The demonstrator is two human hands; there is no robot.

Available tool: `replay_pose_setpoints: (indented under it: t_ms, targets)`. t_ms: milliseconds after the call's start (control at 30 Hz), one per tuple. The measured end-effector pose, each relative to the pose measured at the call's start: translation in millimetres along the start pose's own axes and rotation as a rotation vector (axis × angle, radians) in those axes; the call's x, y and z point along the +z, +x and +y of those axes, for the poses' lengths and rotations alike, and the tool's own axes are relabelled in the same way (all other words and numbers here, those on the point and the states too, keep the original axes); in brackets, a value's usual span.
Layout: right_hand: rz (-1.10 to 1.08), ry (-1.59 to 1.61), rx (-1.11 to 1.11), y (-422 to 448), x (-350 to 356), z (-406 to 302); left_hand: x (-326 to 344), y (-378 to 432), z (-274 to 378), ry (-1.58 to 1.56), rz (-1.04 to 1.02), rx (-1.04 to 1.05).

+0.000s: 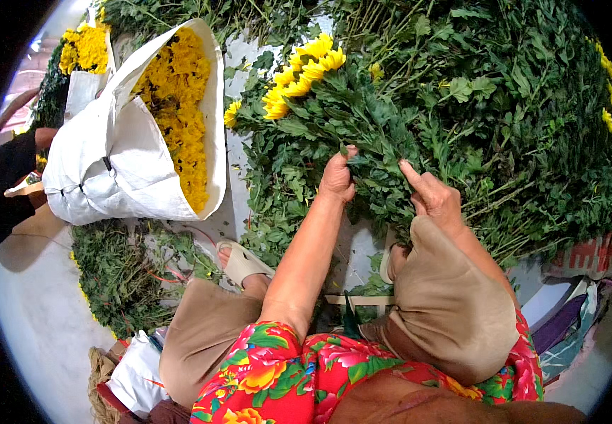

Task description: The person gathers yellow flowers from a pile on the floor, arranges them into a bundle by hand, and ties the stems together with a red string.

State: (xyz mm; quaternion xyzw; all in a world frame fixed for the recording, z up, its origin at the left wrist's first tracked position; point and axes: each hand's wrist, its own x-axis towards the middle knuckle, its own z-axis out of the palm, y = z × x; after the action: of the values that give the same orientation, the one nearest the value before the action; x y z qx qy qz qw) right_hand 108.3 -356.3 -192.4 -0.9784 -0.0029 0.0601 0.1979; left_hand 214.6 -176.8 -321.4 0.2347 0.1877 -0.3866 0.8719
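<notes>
My left hand is closed around the leafy stems of a bunch of yellow chrysanthemums, partly covered by leaves. The bunch's yellow flower heads point away to the upper left. On the right side of the same foliage, my right hand has its index finger stretched out against the leaves. Its other fingers are curled, and whether they grip a stem is hidden. A large heap of cut chrysanthemum stems and leaves spreads beyond and to the right of both hands.
At the left stands a white wrap full of yellow chrysanthemum heads, with another person's dark sleeves beside it. More cut stems lie on the floor by my sandal. A white bag sits at lower left, cloths at right.
</notes>
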Motion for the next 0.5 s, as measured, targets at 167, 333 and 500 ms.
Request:
replay_pose_setpoints:
  t_ms: [167,333,500]
  targets:
    - [0.229,0.148,-0.126,21,-16,-3,14,-7,2,0.017,0.057,-0.003]
    - [0.347,0.523,0.027,22,13,2,-1,-14,10,-0.111,-0.027,-0.017]
    - [0.322,0.664,0.088,19,10,-1,8,-20,12,0.067,0.041,-0.068]
